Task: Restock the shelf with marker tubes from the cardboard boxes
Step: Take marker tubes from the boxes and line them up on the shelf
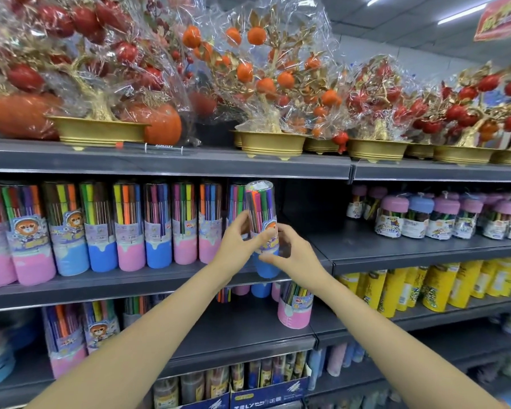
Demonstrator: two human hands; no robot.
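A clear marker tube [261,208] with a blue base and a bear label stands upright at the right end of a row of marker tubes [101,228] on the middle shelf [130,286]. My left hand [236,243] grips its left side and my right hand [289,249] grips its right side near the label. The tube's blue bottom is level with the shelf's front edge. No cardboard box with marker tubes is clearly in view.
To the right of the tube the shelf is bare up to the small pink- and blue-lidded jars [443,216]. Wrapped ornamental fruit trees in gold pots [272,143] fill the top shelf. A pink-based tube [295,308] and yellow packs [425,287] sit on the shelf below.
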